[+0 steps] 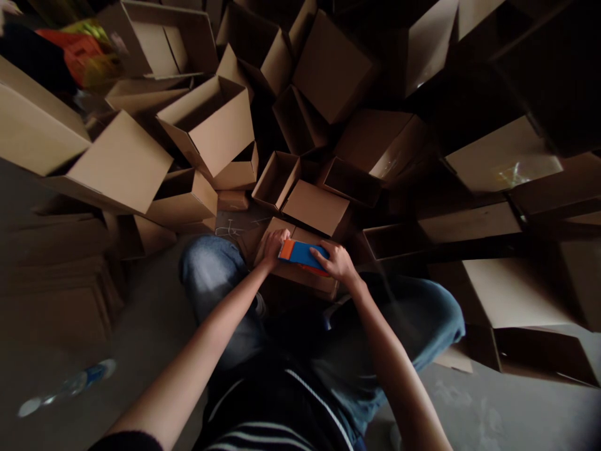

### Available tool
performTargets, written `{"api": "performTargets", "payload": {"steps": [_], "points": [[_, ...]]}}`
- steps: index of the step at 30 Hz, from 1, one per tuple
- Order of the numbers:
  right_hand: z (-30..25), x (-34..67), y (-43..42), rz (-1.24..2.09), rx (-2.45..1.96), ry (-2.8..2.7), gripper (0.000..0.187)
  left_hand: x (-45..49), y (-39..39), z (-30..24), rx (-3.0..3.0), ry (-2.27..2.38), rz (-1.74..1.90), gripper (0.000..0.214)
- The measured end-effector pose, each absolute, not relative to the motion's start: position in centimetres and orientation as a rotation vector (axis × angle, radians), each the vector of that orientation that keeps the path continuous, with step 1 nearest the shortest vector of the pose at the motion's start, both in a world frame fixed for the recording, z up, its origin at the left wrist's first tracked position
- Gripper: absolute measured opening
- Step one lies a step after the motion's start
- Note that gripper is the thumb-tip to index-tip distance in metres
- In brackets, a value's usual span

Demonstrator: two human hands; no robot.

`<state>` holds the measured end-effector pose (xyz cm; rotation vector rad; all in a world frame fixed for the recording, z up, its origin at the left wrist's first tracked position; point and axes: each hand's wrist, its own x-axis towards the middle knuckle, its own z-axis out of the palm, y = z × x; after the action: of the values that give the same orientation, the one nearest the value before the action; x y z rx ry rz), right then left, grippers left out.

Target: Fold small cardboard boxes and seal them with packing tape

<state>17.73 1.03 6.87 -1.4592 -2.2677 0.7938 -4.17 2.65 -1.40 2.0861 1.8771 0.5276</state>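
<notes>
A flat blue package with an orange end (303, 255) lies between my hands, with a red edge showing beneath it. My left hand (275, 247) grips its orange end, and my right hand (335, 260) holds its blue end from the far side. Both rest just above a small open cardboard box (293, 272) in front of my knees. The package's underside and what the box contains are hidden.
Many open cardboard boxes (206, 125) are piled around at the front and sides. A stack of flattened cardboard (56, 275) sits on the concrete floor at left, near a plastic bottle (70, 385). Orange and yellow bags (77, 56) lie at the far left.
</notes>
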Motion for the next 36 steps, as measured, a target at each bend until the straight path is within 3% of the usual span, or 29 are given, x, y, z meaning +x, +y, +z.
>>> {"api": "performTargets", "payload": {"steps": [36], "points": [[6.84, 17.65, 1.07, 0.759, -1.472, -2.302, 0.053, -3.77, 2.52, -1.56, 2.051, 1.870, 0.553, 0.015]]}}
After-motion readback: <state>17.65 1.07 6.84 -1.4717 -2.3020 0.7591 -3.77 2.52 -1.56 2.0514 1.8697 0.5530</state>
